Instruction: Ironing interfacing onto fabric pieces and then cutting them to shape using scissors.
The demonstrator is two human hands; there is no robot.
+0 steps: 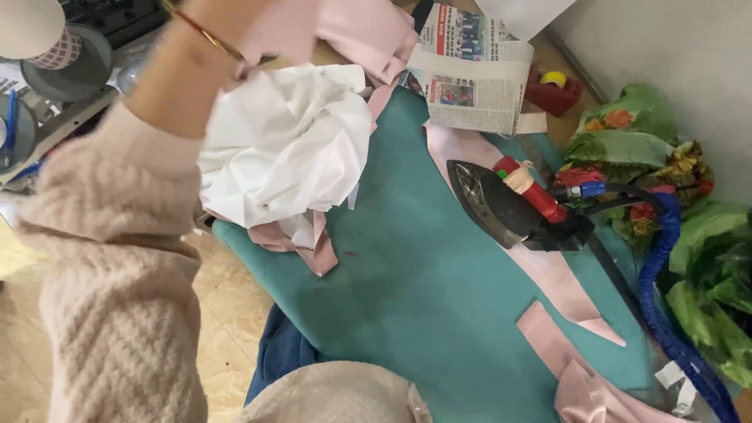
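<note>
My left arm, in a pale pink knit sleeve with a thin bangle at the wrist, reaches up to the top edge. My left hand (215,17) is mostly hidden there and appears closed on a pink cloth (356,31) that drapes from it. Just below the hand lies a crumpled white cloth (290,141) on the teal ironing pad (415,290). A knit sleeve (337,395) shows at the bottom edge; my right hand is out of view. A dark iron (497,205) with a red handle lies on its side on a pink strip (560,282).
A folded newspaper (470,78) lies at the pad's far end. A blue hose (666,313) runs along the right side past green floral fabric (634,141). A red holder with yellow tape (552,90) sits behind. A sewing machine with a thread cone (35,31) stands top left.
</note>
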